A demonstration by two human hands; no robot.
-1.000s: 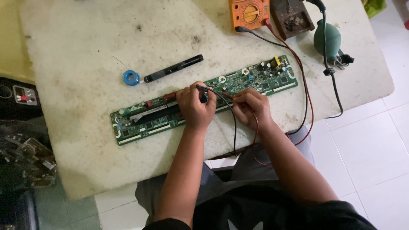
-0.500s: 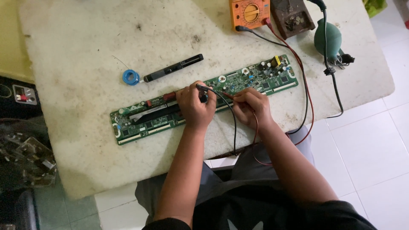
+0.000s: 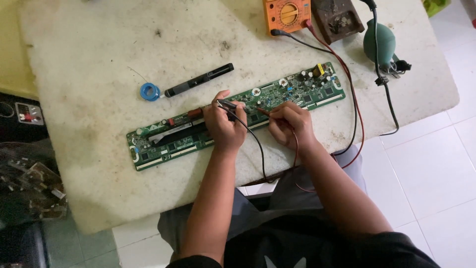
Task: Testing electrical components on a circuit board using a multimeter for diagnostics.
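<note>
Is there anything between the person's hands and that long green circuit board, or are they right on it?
Nothing visible stands between. The left hand and right hand rest on the green circuit board, each holding a thin probe to it: black probe left, red probe right. Only their own leads trail off.

a stained white bench (image 3: 99, 59) carries a long green circuit board (image 3: 173, 141) laid slantwise at centre, a blue solder spool (image 3: 149, 92) beside a black pen-shaped tool (image 3: 199, 80), an orange multimeter (image 3: 286, 15), a brown tray (image 3: 339, 19) and a green rubber bulb (image 3: 378, 44).
</note>
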